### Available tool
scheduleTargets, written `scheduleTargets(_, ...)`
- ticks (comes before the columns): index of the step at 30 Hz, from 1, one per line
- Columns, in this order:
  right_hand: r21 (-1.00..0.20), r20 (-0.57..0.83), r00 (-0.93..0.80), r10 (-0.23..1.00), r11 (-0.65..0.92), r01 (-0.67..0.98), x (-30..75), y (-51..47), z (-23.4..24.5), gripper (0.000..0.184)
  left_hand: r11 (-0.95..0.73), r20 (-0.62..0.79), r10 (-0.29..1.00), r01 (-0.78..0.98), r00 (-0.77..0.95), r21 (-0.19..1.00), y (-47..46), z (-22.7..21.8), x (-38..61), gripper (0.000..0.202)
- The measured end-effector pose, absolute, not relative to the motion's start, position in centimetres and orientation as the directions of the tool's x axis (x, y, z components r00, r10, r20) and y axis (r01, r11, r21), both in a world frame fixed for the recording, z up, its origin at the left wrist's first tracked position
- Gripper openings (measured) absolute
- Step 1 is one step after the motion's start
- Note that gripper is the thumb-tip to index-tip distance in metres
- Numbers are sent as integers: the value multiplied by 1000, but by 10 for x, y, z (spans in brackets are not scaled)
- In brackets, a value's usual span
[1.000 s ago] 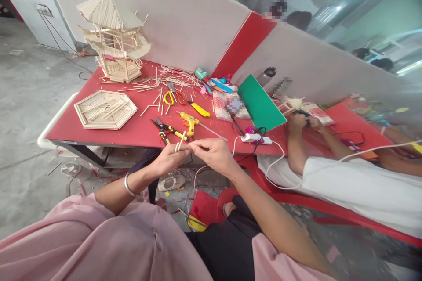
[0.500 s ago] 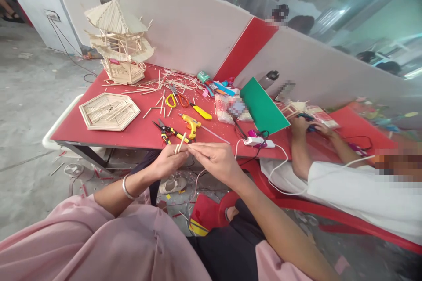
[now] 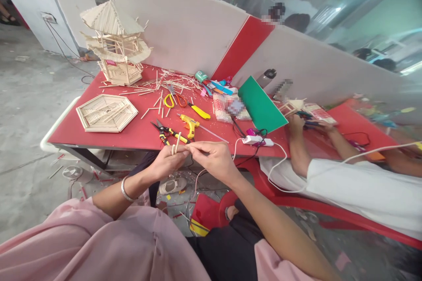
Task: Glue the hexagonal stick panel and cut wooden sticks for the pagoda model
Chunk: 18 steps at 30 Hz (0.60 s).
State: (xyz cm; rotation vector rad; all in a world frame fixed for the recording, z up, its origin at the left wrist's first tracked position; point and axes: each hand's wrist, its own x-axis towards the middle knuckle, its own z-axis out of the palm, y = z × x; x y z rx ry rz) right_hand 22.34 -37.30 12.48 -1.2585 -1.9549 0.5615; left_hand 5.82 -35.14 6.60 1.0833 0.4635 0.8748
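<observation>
1. the left hand [image 3: 166, 162] pinches two small sticks [image 3: 177, 142] upright between thumb and fingers, just off the tabletop's near edge.
2. the right hand [image 3: 212, 158] meets it, fingertips pinched against the left fingertips; what they grip is too small to tell.
3. on the red tabletop [image 3: 132, 134], by the near edge, lie yellow-handled cutters [image 3: 166, 131] and a yellow glue gun [image 3: 188, 124].
4. a hexagonal stick panel [image 3: 106, 113] lies flat near the left edge; a stick pagoda [image 3: 114, 46] stands at the far left corner.
5. to the right, another person's hands [image 3: 295, 120] work beside a green board [image 3: 261, 106].
</observation>
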Motion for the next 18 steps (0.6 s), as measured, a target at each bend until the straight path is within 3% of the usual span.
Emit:
scheduleTargets(4,-717,354,-230,906,421,555,221,-372,120,17,129,104,824,-364,557,922,-351,63,58,48)
scheduleTargets(9,-591,475,-259,841,523,614,219,-372,117,21,58,132,848,-337,513,940,-351,61,58,49)
scheduleTargets(14,-648,420,-276,864,499,575,221,-372,118,20,138,103,824,-375,556,917,-351,62,58,50)
scheduleTargets(18,-614,418,-277,865,494,615,221,-372,118,20,119,105,841,-372,530,921,-352,62,59,51)
